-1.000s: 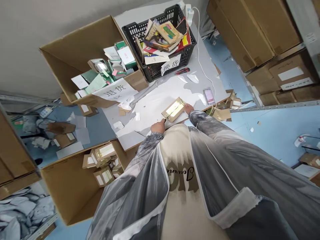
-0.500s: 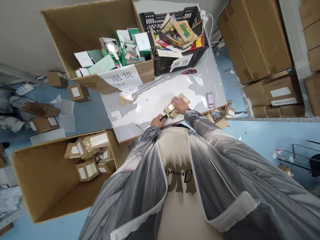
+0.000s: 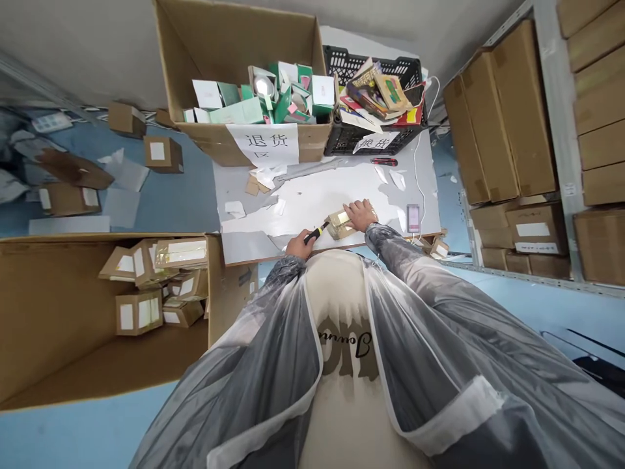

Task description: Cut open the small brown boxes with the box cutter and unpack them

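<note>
My left hand (image 3: 297,245) is closed around the handle of a black and yellow box cutter (image 3: 316,233). The cutter's tip points at the left end of a small cardboard box (image 3: 338,225) wrapped in shiny tape. Whether the blade touches the box is too small to make out. From the right, my right hand (image 3: 360,215) grips the box and holds it down on the white table (image 3: 307,207) near its front edge.
Behind stand a large carton (image 3: 205,140) of green and white boxes and a black crate (image 3: 336,140) of books. A red and black cutter (image 3: 383,161) and a phone (image 3: 413,219) lie on the table. Another big carton (image 3: 63,306) with small parcels is at left.
The camera view has turned, so the scene sits differently. The cutter has drawn back a little to the left of the box. My right hand stays on the box.
</note>
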Demonstrator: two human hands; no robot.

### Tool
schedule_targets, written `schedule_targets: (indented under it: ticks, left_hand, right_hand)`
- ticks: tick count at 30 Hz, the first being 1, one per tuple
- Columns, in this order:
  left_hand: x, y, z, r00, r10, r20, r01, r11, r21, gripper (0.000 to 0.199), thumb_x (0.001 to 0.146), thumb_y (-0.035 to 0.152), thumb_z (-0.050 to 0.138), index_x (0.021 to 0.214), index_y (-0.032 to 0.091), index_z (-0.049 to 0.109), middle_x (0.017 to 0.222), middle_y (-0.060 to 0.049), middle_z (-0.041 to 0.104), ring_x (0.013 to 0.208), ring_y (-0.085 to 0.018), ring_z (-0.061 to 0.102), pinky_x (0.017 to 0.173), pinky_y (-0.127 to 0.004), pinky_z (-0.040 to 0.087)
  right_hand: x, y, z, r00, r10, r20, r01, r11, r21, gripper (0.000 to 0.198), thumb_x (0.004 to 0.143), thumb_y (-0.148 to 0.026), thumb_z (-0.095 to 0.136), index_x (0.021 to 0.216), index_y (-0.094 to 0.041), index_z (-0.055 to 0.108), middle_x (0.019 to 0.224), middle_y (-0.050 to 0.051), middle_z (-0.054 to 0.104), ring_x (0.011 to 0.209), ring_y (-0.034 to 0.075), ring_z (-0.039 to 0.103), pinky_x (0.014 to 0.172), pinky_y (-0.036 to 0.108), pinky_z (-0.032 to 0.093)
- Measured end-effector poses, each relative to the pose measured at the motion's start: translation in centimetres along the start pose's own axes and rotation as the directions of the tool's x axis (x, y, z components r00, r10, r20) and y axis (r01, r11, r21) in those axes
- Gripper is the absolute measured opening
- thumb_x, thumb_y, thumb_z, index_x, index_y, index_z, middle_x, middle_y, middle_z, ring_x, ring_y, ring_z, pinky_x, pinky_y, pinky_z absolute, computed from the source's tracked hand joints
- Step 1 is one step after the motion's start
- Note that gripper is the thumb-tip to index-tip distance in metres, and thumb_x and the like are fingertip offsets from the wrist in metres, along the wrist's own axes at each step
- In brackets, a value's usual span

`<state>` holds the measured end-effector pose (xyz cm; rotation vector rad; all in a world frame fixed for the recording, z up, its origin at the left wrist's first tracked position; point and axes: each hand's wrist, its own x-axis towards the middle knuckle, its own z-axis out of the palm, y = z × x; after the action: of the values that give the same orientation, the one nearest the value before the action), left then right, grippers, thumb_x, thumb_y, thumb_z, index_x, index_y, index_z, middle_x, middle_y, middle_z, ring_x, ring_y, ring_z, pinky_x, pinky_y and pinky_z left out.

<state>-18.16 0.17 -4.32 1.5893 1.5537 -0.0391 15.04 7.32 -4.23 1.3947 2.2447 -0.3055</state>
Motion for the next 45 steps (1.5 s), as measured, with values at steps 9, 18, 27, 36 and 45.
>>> schedule_targets:
  ticks: [9, 18, 27, 36, 45]
  left_hand:
    - [1.7, 0.2, 1.3, 0.999, -0.032, -0.005, 0.031, 0.984, -0.175, 0.04, 0.121, 0.05, 0.063, 0.151, 0.029, 0.079, 0.102, -0.006, 0.091, 0.104, -0.032, 0.086, 0.094, -0.034, 0.062]
    - [-0.5, 1.6, 1.6, 0.999, 0.035, 0.004, -0.036, 0.992, 0.117, 0.054, 0.12, 0.052, 0.06, 0.168, 0.03, 0.074, 0.131, -0.018, 0.091, 0.124, -0.042, 0.086, 0.102, -0.042, 0.063]
    - [-1.6, 4.2, 1.6, 0.989, 0.093, 0.114, -0.125, 0.938, 0.324, 0.061, 0.125, 0.048, 0.047, 0.181, 0.03, 0.062, 0.133, -0.024, 0.089, 0.123, -0.04, 0.086, 0.107, -0.044, 0.058]
    - [-1.8, 5.0, 2.6, 0.993, 0.045, 0.113, -0.08, 0.94, 0.333, 0.065, 0.125, 0.051, 0.049, 0.185, 0.028, 0.061, 0.136, -0.023, 0.09, 0.125, -0.04, 0.087, 0.107, -0.043, 0.059]
    - [0.0, 4.2, 0.7, 0.999, -0.002, -0.054, 0.009, 0.991, 0.133, 0.057, 0.12, 0.055, 0.059, 0.168, 0.031, 0.077, 0.125, -0.011, 0.094, 0.12, -0.035, 0.088, 0.102, -0.034, 0.063]
  right_hand:
    - [-0.2, -1.2, 0.4, 0.996, 0.094, -0.002, -0.094, 0.996, -0.002, 0.085, 0.127, -0.058, 0.047, 0.192, -0.003, 0.043, 0.168, 0.035, 0.065, 0.15, 0.05, 0.055, 0.14, 0.072, 0.032]
    - [-0.8, -2.4, 1.7, 0.976, 0.214, -0.047, -0.207, 0.971, 0.118, 0.082, 0.13, -0.062, 0.036, 0.189, -0.007, 0.049, 0.165, 0.033, 0.068, 0.148, 0.045, 0.057, 0.133, 0.065, 0.039]
    - [-0.4, -1.6, 4.1, 0.926, 0.361, -0.112, -0.321, 0.908, 0.268, 0.068, 0.133, -0.052, 0.029, 0.155, -0.018, 0.084, 0.143, 0.025, 0.081, 0.139, 0.04, 0.065, 0.12, 0.056, 0.049]
    - [0.7, 0.7, 6.0, 0.893, 0.444, -0.075, -0.383, 0.837, 0.391, 0.098, 0.129, -0.072, 0.02, 0.129, -0.007, 0.094, 0.115, 0.032, 0.086, 0.114, 0.041, 0.079, 0.108, 0.052, 0.061]
    - [-1.1, 2.8, 6.0, 0.966, 0.225, -0.125, -0.163, 0.91, 0.381, 0.081, 0.133, -0.062, 0.03, 0.133, -0.018, 0.098, 0.118, 0.023, 0.088, 0.12, 0.037, 0.074, 0.105, 0.045, 0.058]
